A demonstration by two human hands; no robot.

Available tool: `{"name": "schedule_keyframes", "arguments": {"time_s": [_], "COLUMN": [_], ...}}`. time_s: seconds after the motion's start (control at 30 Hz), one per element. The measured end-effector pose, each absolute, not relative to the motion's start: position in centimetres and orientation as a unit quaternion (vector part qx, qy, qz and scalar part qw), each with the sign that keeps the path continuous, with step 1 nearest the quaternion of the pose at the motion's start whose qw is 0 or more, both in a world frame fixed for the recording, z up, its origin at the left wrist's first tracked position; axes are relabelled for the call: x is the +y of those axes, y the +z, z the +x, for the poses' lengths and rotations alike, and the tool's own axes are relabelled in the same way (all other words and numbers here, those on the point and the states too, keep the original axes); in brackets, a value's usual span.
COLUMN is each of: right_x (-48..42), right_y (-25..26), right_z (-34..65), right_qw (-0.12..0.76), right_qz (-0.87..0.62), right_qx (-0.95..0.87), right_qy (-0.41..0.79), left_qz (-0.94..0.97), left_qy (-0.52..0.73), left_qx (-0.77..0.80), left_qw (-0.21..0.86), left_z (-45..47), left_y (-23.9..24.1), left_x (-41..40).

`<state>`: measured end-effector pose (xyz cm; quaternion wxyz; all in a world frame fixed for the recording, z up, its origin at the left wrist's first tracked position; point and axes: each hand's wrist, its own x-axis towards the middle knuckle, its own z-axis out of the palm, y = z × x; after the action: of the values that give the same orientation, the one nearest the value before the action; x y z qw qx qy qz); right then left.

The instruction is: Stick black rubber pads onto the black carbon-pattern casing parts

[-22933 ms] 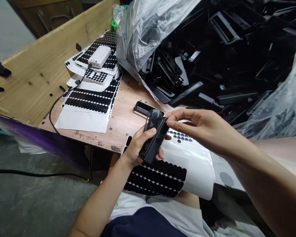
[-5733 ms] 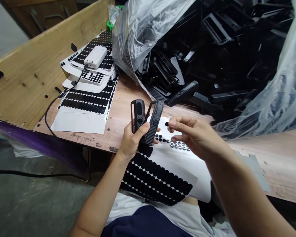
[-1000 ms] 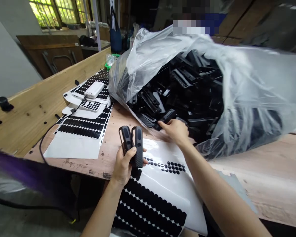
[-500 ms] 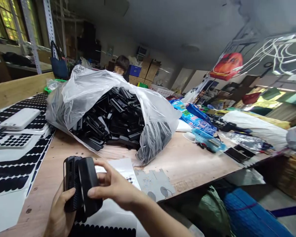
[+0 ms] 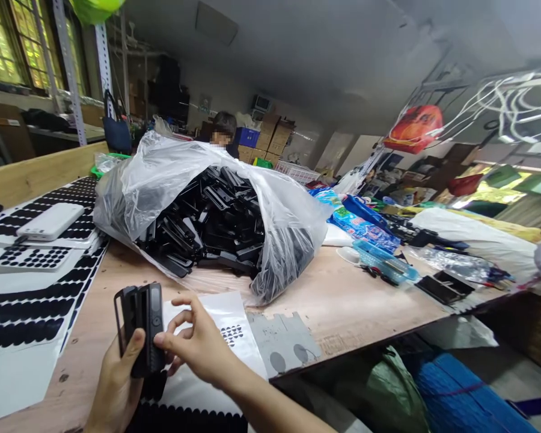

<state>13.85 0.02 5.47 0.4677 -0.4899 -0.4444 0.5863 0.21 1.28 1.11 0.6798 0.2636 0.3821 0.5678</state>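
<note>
My left hand (image 5: 115,385) is wrapped round several black plastic casings (image 5: 140,325), held upright side by side at the table's near edge. My right hand (image 5: 198,346) pinches the rightmost casing with thumb and forefinger. Below the hands lies a white backing sheet with black oval stickers (image 5: 228,328). Behind, a clear plastic bag (image 5: 162,174) lies open on the table, full of the same black casings (image 5: 216,225).
More sticker sheets (image 5: 22,307) and a white power bank (image 5: 50,221) lie at left on the wooden table (image 5: 356,300). A grey sheet (image 5: 282,343) sits at the table's near edge. Blue packets and clutter crowd the right. Another person sits beyond the bag.
My right hand left the bag with another casing and brought it against those in my left hand. My head lifted and turned right, bringing the room into view.
</note>
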Motion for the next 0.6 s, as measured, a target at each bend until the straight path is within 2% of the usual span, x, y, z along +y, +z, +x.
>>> {"name": "schedule_keyframes", "arguments": {"time_s": [0.1, 0.27, 0.33, 0.6], "right_x": [-0.4, -0.6, -0.6, -1.3], "right_y": [6.1, 6.9, 6.3, 4.5], "right_z": [15.5, 21.6, 23.5, 21.8], "right_qw": [0.383, 0.354, 0.316, 0.106], "right_qz": [-0.536, -0.618, -0.65, -0.627], "right_qx": [-0.576, -0.594, -0.614, -0.733], "right_qy": [0.484, 0.374, 0.316, 0.244], "left_qz": [0.287, 0.33, 0.334, 0.321], "left_qy": [0.558, 0.553, 0.549, 0.539], "left_qx": [0.379, 0.358, 0.35, 0.324], "left_qw": [0.68, 0.677, 0.682, 0.708], "left_z": [0.4, 0.9, 0.9, 0.7], "left_y": [1.6, 1.5, 1.2, 1.0], "left_x": [1.0, 0.9, 1.0, 1.0]}}
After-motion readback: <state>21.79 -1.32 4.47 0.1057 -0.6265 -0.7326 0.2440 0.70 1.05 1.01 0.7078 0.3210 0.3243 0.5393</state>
